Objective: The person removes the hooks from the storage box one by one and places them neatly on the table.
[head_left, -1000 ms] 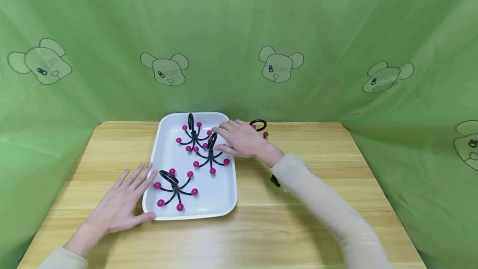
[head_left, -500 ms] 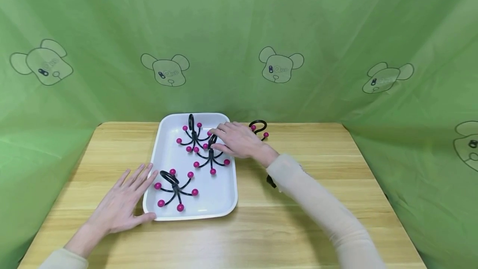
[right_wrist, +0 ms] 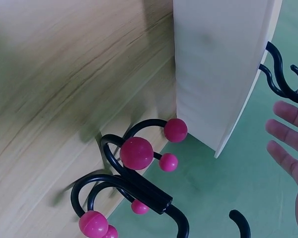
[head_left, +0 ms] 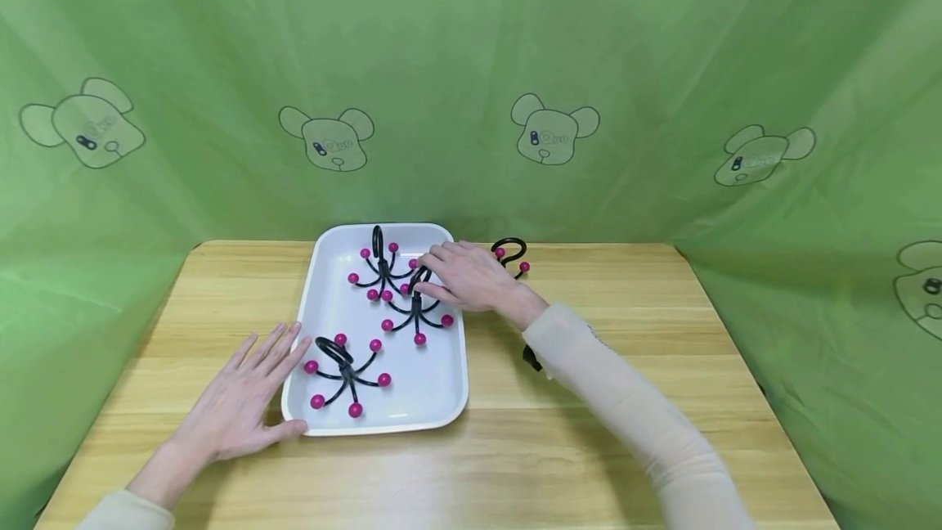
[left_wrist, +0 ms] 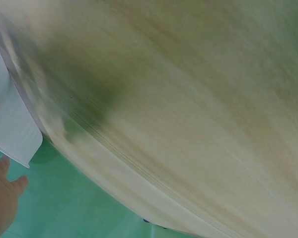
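Fingers spread, my left hand (head_left: 235,403) rests along the left rim of a white tray (head_left: 434,399). In the tray are three black multi-arm hanger hooks with pink ball tips: one at the front left (head_left: 346,370), one at the back (head_left: 383,267), and one at the right (head_left: 416,307). My right hand (head_left: 471,275) pinches the looped top of the right one between thumb and fingers. In the right wrist view several fingers of this hand (right_wrist: 293,134) reach out straight beside the black curved hook (right_wrist: 283,82).
Another such hanger hook (head_left: 509,249) lies on the wooden table (head_left: 603,285) right of the tray, partly behind my right hand. A small black piece (head_left: 531,358) shows beside my right sleeve. A green curtain (head_left: 441,64) with mouse-head prints hangs close behind the table.
The looped top under my right hand has tilted slightly to the right. My right forearm has shifted a little left. The left hand and tray have stayed put.
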Demonstrator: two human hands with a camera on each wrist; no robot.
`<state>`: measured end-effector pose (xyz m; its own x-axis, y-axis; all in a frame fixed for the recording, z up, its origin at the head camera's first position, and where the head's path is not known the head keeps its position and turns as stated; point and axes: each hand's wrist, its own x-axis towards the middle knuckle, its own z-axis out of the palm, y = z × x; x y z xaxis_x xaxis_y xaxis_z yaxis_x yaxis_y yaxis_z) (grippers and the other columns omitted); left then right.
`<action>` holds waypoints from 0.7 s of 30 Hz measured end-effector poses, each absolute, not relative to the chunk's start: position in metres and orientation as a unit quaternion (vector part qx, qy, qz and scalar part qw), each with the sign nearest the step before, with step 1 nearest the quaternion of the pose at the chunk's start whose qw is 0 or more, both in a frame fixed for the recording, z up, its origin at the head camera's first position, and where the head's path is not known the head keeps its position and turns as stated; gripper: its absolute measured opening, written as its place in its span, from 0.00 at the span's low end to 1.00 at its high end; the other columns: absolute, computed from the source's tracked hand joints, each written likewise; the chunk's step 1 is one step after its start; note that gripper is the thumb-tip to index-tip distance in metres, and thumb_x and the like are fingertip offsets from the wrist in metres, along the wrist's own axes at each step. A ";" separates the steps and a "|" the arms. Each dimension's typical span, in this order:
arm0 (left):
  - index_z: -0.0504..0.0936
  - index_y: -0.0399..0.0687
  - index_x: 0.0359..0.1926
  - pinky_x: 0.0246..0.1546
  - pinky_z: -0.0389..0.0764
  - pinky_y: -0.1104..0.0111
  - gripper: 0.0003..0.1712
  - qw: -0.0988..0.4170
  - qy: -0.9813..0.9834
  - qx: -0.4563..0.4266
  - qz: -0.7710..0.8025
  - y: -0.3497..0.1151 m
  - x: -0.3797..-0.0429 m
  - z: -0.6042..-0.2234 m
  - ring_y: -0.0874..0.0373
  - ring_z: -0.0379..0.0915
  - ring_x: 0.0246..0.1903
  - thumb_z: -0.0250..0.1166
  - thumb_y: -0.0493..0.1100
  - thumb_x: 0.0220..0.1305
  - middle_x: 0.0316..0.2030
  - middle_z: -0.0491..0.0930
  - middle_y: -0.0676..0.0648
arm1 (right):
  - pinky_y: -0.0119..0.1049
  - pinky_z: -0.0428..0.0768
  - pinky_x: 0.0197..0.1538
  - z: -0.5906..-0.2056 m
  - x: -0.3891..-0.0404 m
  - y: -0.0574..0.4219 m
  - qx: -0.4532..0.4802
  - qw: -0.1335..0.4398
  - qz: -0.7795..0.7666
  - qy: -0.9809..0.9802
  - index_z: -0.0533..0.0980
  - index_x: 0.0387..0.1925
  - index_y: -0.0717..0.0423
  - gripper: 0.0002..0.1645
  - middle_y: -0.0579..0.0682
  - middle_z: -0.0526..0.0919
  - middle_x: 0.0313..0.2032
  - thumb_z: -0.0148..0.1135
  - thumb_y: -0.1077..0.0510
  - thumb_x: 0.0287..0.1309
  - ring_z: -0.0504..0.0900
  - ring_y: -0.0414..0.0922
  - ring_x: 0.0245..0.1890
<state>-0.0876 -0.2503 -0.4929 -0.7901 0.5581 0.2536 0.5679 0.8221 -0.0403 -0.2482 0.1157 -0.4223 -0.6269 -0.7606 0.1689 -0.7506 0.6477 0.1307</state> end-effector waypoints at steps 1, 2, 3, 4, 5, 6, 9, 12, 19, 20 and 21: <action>0.53 0.48 0.75 0.79 0.27 0.59 0.65 0.128 -0.946 -0.297 -0.019 -0.250 -0.088 -0.493 0.45 0.44 0.77 0.59 0.80 0.45 0.77 0.49 0.43 | 0.38 0.80 0.54 -0.422 -0.248 0.116 0.420 0.108 -0.024 -0.901 0.73 0.58 0.45 0.33 0.44 0.81 0.47 0.37 0.30 0.68 0.80 0.42 0.47; 0.54 0.48 0.75 0.79 0.27 0.59 0.65 0.128 -0.946 -0.297 -0.019 -0.250 -0.087 -0.493 0.46 0.43 0.77 0.59 0.80 0.45 0.77 0.49 0.42 | 0.37 0.80 0.53 -0.422 -0.248 0.116 0.421 0.110 -0.024 -0.900 0.73 0.57 0.45 0.32 0.44 0.81 0.46 0.37 0.31 0.69 0.80 0.42 0.47; 0.54 0.48 0.75 0.79 0.28 0.59 0.65 0.127 -0.946 -0.297 -0.020 -0.250 -0.087 -0.493 0.47 0.42 0.77 0.59 0.80 0.45 0.77 0.49 0.43 | 0.37 0.80 0.53 -0.422 -0.248 0.116 0.421 0.113 -0.025 -0.899 0.73 0.56 0.45 0.31 0.43 0.81 0.45 0.36 0.32 0.69 0.80 0.42 0.46; 0.54 0.48 0.75 0.79 0.28 0.59 0.65 0.128 -0.946 -0.297 -0.020 -0.250 -0.087 -0.493 0.47 0.41 0.77 0.59 0.80 0.45 0.77 0.49 0.43 | 0.37 0.80 0.53 -0.422 -0.248 0.116 0.422 0.116 -0.025 -0.899 0.74 0.54 0.45 0.30 0.43 0.81 0.45 0.36 0.32 0.70 0.80 0.42 0.46; 0.54 0.48 0.75 0.79 0.28 0.59 0.65 0.128 -0.946 -0.297 -0.020 -0.250 -0.087 -0.493 0.47 0.42 0.77 0.59 0.80 0.45 0.77 0.49 0.42 | 0.36 0.80 0.52 -0.422 -0.248 0.116 0.423 0.118 -0.025 -0.898 0.74 0.53 0.45 0.30 0.43 0.81 0.44 0.36 0.33 0.70 0.80 0.41 0.45; 0.54 0.47 0.75 0.79 0.28 0.59 0.65 0.129 -0.946 -0.297 -0.020 -0.250 -0.087 -0.493 0.47 0.42 0.77 0.59 0.80 0.45 0.77 0.50 0.42 | 0.36 0.81 0.51 -0.422 -0.248 0.116 0.424 0.120 -0.023 -0.897 0.74 0.52 0.45 0.29 0.43 0.81 0.42 0.36 0.34 0.71 0.80 0.41 0.44; 0.54 0.48 0.75 0.79 0.28 0.59 0.65 0.131 -0.945 -0.298 -0.021 -0.249 -0.088 -0.492 0.45 0.46 0.76 0.59 0.80 0.44 0.76 0.50 0.42 | 0.36 0.81 0.50 -0.423 -0.248 0.117 0.422 0.120 -0.019 -0.898 0.74 0.50 0.45 0.26 0.43 0.81 0.40 0.37 0.36 0.71 0.80 0.41 0.42; 0.54 0.48 0.75 0.79 0.28 0.59 0.65 0.131 -0.945 -0.298 -0.021 -0.249 -0.088 -0.492 0.44 0.49 0.75 0.59 0.80 0.44 0.76 0.51 0.42 | 0.36 0.81 0.49 -0.423 -0.249 0.117 0.417 0.118 -0.014 -0.901 0.75 0.49 0.45 0.25 0.43 0.81 0.40 0.37 0.37 0.72 0.80 0.41 0.41; 0.54 0.48 0.75 0.79 0.28 0.59 0.65 0.130 -0.946 -0.297 -0.021 -0.249 -0.087 -0.493 0.47 0.43 0.77 0.59 0.80 0.44 0.76 0.50 0.42 | 0.36 0.82 0.47 -0.422 -0.249 0.116 0.422 0.119 0.000 -0.899 0.76 0.48 0.44 0.21 0.43 0.82 0.40 0.41 0.40 0.72 0.80 0.41 0.40; 0.54 0.48 0.75 0.79 0.28 0.59 0.65 0.130 -0.946 -0.296 -0.021 -0.249 -0.087 -0.493 0.47 0.43 0.77 0.59 0.81 0.44 0.76 0.50 0.42 | 0.36 0.82 0.47 -0.422 -0.249 0.116 0.423 0.120 0.001 -0.898 0.76 0.48 0.43 0.21 0.43 0.82 0.40 0.41 0.40 0.72 0.80 0.41 0.40; 0.54 0.48 0.75 0.79 0.28 0.59 0.65 0.130 -0.946 -0.297 -0.022 -0.249 -0.087 -0.494 0.48 0.42 0.77 0.59 0.80 0.44 0.76 0.50 0.42 | 0.35 0.82 0.46 -0.422 -0.249 0.116 0.425 0.122 0.002 -0.897 0.77 0.47 0.43 0.21 0.43 0.82 0.40 0.41 0.40 0.72 0.80 0.41 0.39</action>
<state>-0.0869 -0.2493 -0.4935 -0.7903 0.5557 0.2583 0.5669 0.8230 -0.0359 -0.2490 0.1163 -0.4220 -0.6087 -0.7625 0.2194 -0.7632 0.6382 0.1007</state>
